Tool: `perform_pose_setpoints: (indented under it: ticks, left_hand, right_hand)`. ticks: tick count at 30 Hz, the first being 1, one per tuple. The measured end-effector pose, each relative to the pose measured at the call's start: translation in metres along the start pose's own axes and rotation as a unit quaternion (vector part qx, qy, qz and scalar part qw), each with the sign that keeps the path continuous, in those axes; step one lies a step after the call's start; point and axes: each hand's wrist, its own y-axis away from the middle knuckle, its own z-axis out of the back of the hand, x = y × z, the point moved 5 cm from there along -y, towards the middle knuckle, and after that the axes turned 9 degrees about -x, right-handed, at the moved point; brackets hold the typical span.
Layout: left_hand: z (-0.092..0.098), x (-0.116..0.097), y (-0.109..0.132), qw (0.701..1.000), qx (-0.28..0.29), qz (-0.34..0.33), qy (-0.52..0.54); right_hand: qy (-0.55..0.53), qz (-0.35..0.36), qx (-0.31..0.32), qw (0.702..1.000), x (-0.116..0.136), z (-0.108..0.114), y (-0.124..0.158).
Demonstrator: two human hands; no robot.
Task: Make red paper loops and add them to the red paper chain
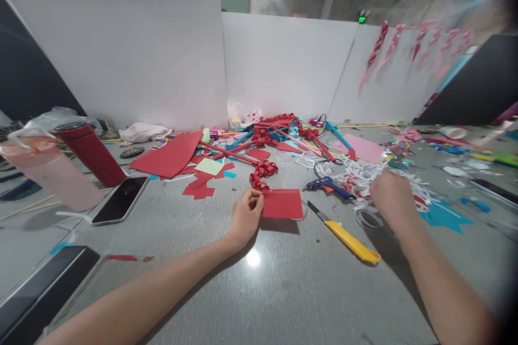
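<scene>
My left hand [245, 218] pinches the left edge of a small red paper rectangle [283, 204] that lies flat on the grey table [259, 291]. My right hand [389, 194] reaches into a pile of white paper strips [364, 178], fingers curled and hidden from view. A yellow utility knife [347, 235] lies between my hands. A blue glue gun [328, 186] rests just behind it. A curled red paper chain [262, 171] sits beyond the red rectangle.
A phone [120, 200], a dark red flask [92, 152] and a pink bottle [52, 172] stand at the left. Red paper sheets [170, 155], sticks and scraps crowd the middle back. White boards [162, 54] wall the table. A dark tablet [36, 291] lies front left.
</scene>
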Motion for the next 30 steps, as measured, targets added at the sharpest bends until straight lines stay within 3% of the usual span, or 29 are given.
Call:
perform_pose_setpoints:
  ticks: [3, 6, 9, 12, 19, 25, 30]
  left_hand:
    - [-0.003, -0.003, 0.003, 1.000, 0.030, -0.009, 0.003]
    - [-0.006, -0.006, 0.005, 0.998, 0.052, -0.027, -0.003]
    - [-0.008, -0.008, 0.006, 0.997, 0.063, -0.037, -0.012]
    - [-0.009, -0.009, 0.006, 0.997, 0.066, -0.040, -0.019]
    - [-0.010, -0.007, 0.007, 0.996, 0.080, -0.027, -0.002]
    - [-0.010, -0.008, 0.009, 0.996, 0.084, -0.013, 0.004]
    - [-0.013, -0.017, 0.015, 0.989, 0.147, -0.033, 0.010]
  right_hand:
    - [-0.073, 0.056, 0.056, 0.994, 0.040, -0.003, 0.015]
    - [-0.208, 0.157, 0.176, 0.949, 0.100, 0.001, 0.048]
    - [-0.219, 0.253, 0.270, 0.903, 0.147, 0.010, 0.087]
    - [-0.209, 0.300, 0.286, 0.886, 0.170, 0.017, 0.110]
    - [-0.197, 0.316, 0.235, 0.898, 0.176, 0.019, 0.111]
    - [-0.224, 0.302, 0.265, 0.888, 0.177, 0.023, 0.108]
    - [-0.240, 0.273, 0.293, 0.884, 0.177, 0.022, 0.109]
